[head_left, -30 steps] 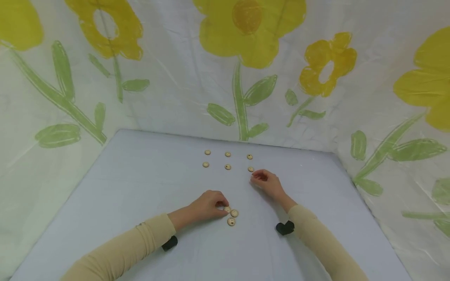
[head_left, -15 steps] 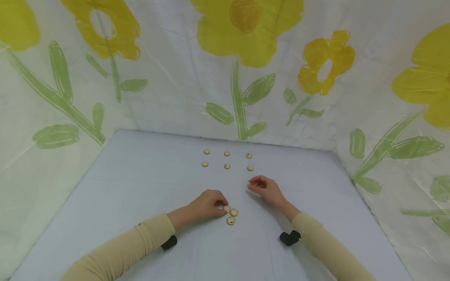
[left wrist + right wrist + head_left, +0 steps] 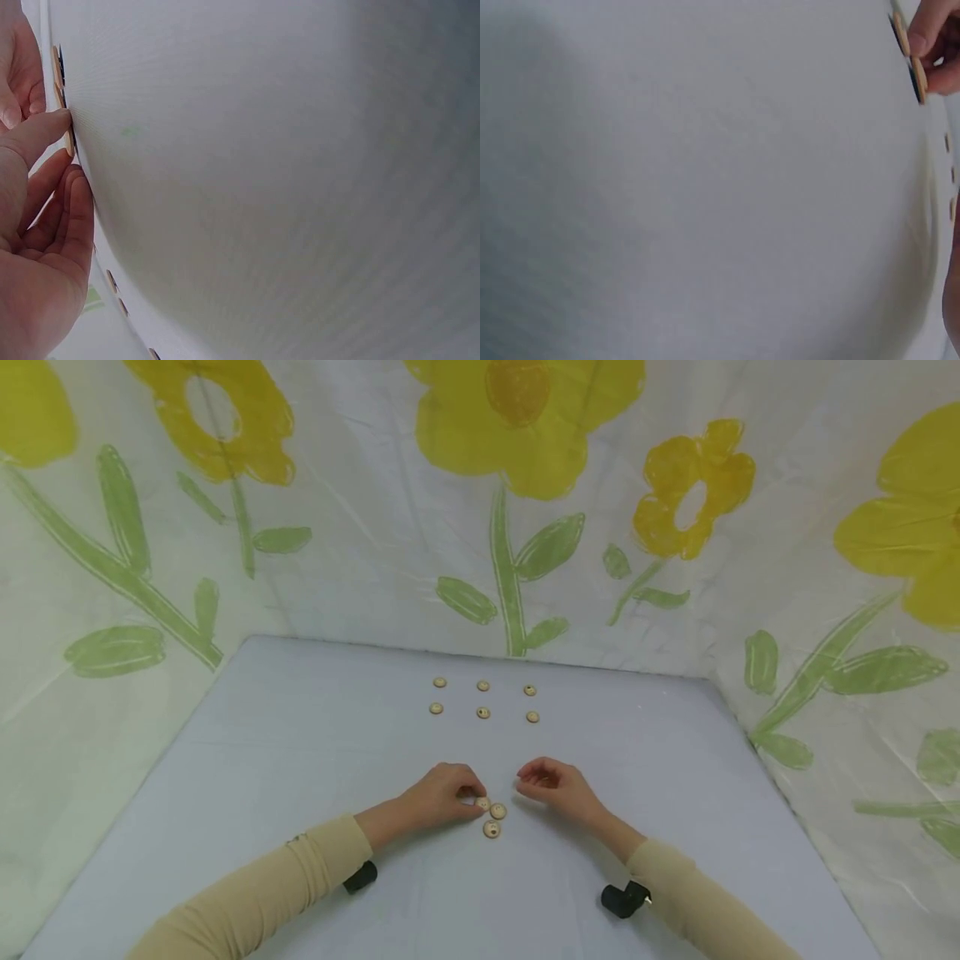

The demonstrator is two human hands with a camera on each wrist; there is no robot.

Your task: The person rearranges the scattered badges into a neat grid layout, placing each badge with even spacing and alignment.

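My left hand (image 3: 441, 795) pinches a small round wooden disc (image 3: 483, 804) with a drawn face between thumb and forefinger, at table level. Against or right beside it lie two more discs, the right-hand disc (image 3: 498, 811) and the nearer disc (image 3: 492, 829), which has a dark open mouth. In the left wrist view the pinched disc (image 3: 70, 141) shows edge-on between the fingertips. To the right of this group, my right hand (image 3: 558, 789) hovers with its fingers loosely bent and nothing visible in them. Only part of it enters the right wrist view.
Farther back, several similar discs lie in two rows of three, among them a front middle disc (image 3: 483, 713) and a back right disc (image 3: 530, 690). A pale table (image 3: 315, 727) bears everything. Flower-painted sheeting (image 3: 360, 568) rises behind it. Black devices (image 3: 622, 902) sit at both wrists.
My right hand has moved from beside the front right disc of the rows toward me and left, nearer the group of three. The left hand has stayed on its disc.
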